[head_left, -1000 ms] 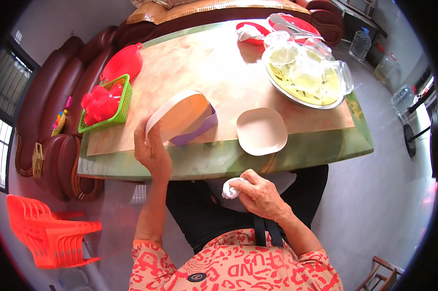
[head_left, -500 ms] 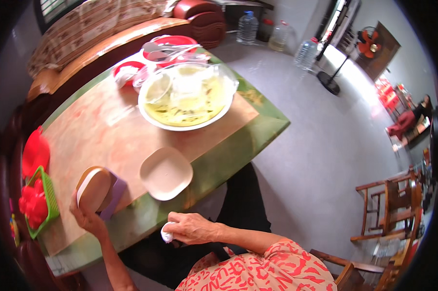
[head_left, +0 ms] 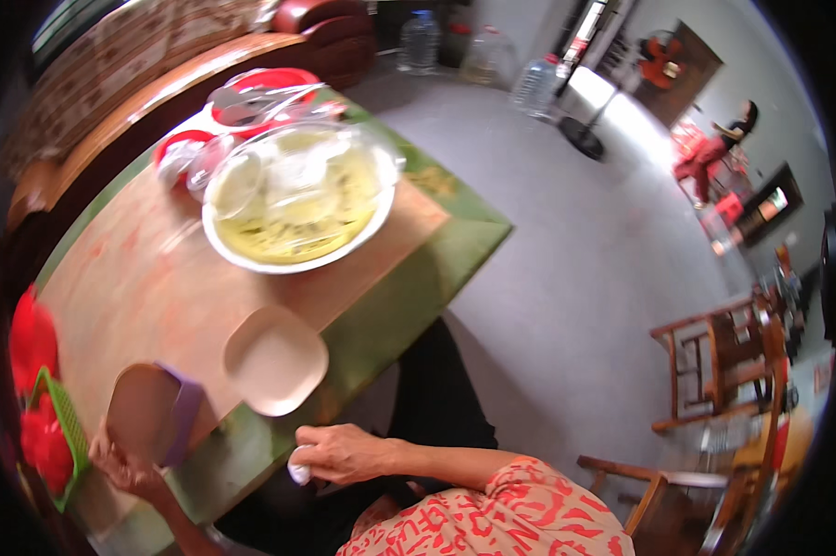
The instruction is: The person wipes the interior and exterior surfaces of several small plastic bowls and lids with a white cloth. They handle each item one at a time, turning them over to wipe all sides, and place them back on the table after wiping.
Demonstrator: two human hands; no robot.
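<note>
My left hand (head_left: 131,468) grips the near-left edge of a brown dish (head_left: 142,412), which looks tilted over the table's near-left part. Against its right side stands a purple dish or plate (head_left: 186,419); how the two fit together is blurred. My right hand (head_left: 348,454) is closed round a crumpled white cloth or tissue (head_left: 299,466), just off the table's near edge. Between the hands and farther in, a beige square dish with rounded corners (head_left: 276,361) rests on the table (head_left: 140,296).
Farther back stand a large white basin (head_left: 297,264) of yellowish liquid with clear plastic on top, and red bowls (head_left: 293,79) with utensils. A green basket (head_left: 69,440) holds red things at left. Wooden chairs (head_left: 714,366), a fan (head_left: 580,139) and a person (head_left: 714,153) are to the right.
The pale, tilted dish face near my left hand no longer shows; the brown dish is seen instead. My right hand keeps the white cloth. The whole view has shifted, with the table farther left.
</note>
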